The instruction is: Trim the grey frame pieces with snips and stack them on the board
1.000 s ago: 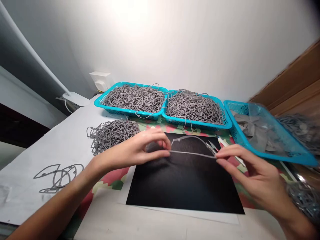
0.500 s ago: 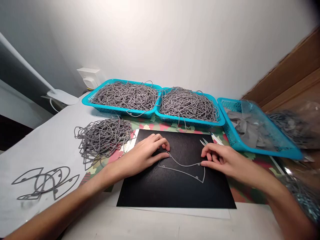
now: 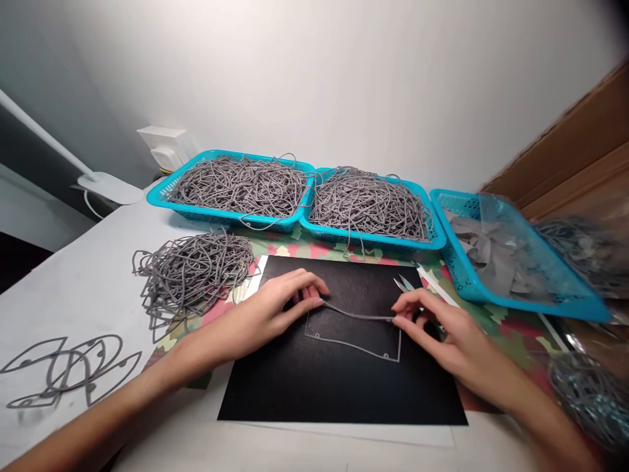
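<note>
A thin grey gasket-like outline frame [image 3: 351, 345] with small round tabs hangs between my hands, over a black sheet [image 3: 339, 400]. My left hand [image 3: 295, 298] pinches its upper left corner between thumb and fingers. At the upper right corner, my right hand [image 3: 432, 321] grips it the same way. The frame's top edge sags slightly, and its lower edge runs in a shallow curve. Just beyond my right hand lie the pointed metal tips of a tool [image 3: 403, 284], partly hidden.
Two blue baskets [image 3: 228, 214] [image 3: 376, 240] heaped with grey frames stand along the wall. A third blue basket [image 3: 535, 303] holds grey strips. Left are a pile of frames [image 3: 196, 272] and several loose frames [image 3: 73, 367]. A lamp base [image 3: 111, 189] stands far left; plastic bags [image 3: 590, 393] lie right.
The frame's top edge has been pulled straighter, from a deep curve to a slight sag. Both hands keep their hold. The view has shifted a little.
</note>
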A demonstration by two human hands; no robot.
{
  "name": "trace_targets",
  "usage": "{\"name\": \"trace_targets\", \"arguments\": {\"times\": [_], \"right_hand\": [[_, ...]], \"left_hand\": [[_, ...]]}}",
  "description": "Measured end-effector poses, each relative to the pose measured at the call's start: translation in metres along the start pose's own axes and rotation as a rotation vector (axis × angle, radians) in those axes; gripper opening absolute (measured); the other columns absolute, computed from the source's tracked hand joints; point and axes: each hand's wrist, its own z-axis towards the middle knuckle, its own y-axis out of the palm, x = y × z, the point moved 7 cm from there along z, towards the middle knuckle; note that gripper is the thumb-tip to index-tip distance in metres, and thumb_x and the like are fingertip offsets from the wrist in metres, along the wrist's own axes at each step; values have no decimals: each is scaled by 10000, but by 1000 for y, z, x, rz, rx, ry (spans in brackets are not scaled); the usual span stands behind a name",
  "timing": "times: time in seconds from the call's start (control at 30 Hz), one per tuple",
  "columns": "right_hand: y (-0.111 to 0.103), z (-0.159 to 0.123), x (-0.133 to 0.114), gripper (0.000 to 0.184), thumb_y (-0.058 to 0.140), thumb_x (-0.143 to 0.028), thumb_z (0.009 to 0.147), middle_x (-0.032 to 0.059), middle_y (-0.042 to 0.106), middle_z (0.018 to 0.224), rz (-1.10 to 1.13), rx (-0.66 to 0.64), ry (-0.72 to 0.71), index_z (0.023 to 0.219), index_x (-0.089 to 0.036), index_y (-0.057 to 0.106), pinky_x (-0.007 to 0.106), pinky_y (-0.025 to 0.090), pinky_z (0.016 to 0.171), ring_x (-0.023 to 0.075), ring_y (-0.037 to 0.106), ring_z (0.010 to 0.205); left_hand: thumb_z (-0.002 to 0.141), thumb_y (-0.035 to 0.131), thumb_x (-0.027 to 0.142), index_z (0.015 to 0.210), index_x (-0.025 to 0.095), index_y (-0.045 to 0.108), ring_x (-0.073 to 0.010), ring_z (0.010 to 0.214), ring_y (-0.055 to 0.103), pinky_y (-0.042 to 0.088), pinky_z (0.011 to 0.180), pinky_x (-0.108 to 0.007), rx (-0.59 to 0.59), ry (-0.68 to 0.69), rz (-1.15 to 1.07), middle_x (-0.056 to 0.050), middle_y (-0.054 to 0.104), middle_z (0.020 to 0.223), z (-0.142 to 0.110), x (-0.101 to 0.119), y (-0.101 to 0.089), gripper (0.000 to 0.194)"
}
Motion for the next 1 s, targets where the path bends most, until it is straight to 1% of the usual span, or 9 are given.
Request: {"name": "trace_targets", "arguments": {"times": [0.07,0.13,0.27,0.33,0.5,0.77,0.83,0.93,1.0], "right_hand": [[-2,1,0,152,681,-448,1131,11,755,1018,10,92,-38,1177,-310,728,309,599,750,190,691,822],[-3,3,0,138,699,-423,1111,16,754,997,22,163,-56,1153,-299,747,320,629,773,190,702,801],[0,6,8,226,737,-486,1086,57,789,1134,95,229,-2,1156,-273,771,334,676,771,187,749,805],[2,7,12,282,770,-529,1063,67,789,1121,159,253,30,1149,-260,777,331,696,757,196,762,829],[10,10,16,324,786,-545,1051,33,730,900,297,259,80,1126,-230,779,285,702,652,173,742,723],[11,10,8,300,769,-536,1064,27,714,905,279,260,78,1058,-236,785,267,657,641,164,704,720],[11,10,5,269,741,-513,1088,25,725,935,258,246,70,1056,-248,780,268,638,669,164,700,743],[14,9,-4,236,702,-465,1119,23,737,981,193,223,38,1022,-261,773,276,607,735,175,696,810],[18,8,-11,210,686,-429,1132,22,739,992,167,210,6,1027,-268,771,283,591,769,186,692,851]], "left_hand": [[1193,540,419,1165,227,727,-209,951,677,527,859,-330,13,-1,64,-52,714,1098,0,-1,-3,269],[1200,522,445,1137,227,727,-204,913,659,524,854,-331,34,-18,102,-48,701,1086,-1,-3,-5,306],[1196,520,481,1104,225,695,-201,861,635,524,815,-328,75,-39,119,-43,702,1057,-1,-3,-9,323],[1191,523,495,1086,225,684,-202,842,631,518,784,-326,77,-48,112,-40,707,1032,-1,-4,-9,331],[1177,525,540,1078,226,660,-209,832,642,494,735,-329,75,-88,93,-36,721,1005,-2,-5,-6,356],[1180,488,562,1077,232,638,-213,842,635,489,755,-344,53,-136,75,-26,707,986,-6,-6,-5,377],[1180,503,542,1085,237,647,-226,899,646,505,812,-358,45,-107,109,-34,712,1029,-5,-6,-5,350],[1154,600,529,1155,243,693,-284,1126,644,510,975,-409,92,-21,210,-73,717,1190,-3,1,-5,301],[1151,640,514,1250,256,720,-307,1265,608,489,1078,-432,124,41,221,-86,710,1292,-1,10,1,288]]}}
